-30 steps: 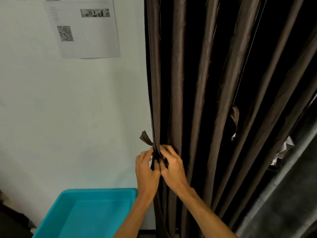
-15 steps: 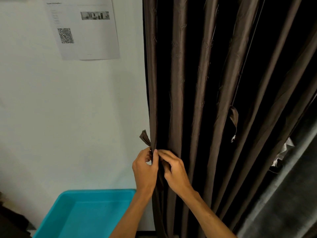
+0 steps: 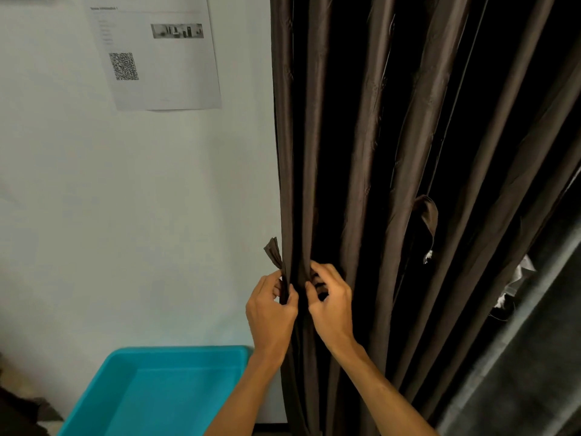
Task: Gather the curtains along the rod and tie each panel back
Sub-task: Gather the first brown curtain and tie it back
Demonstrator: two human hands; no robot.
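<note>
White wall [image 3: 125, 215] behind; glossy brown pleated curtain [image 3: 316, 152], left hand [image 3: 270, 313], right hand [image 3: 333, 306] pinching it.

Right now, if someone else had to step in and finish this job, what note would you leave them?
Left hand: pinches the tie strap at the wall-side edge of the brown curtain; the strap's end sticks up.
Right hand: grips the curtain's front fold beside it.
Done: the panel hangs in deep folds; no knot shows.
Left: probably wrap the strap round the folds and tie it. A second strap loop dangles farther right, unused.
</note>
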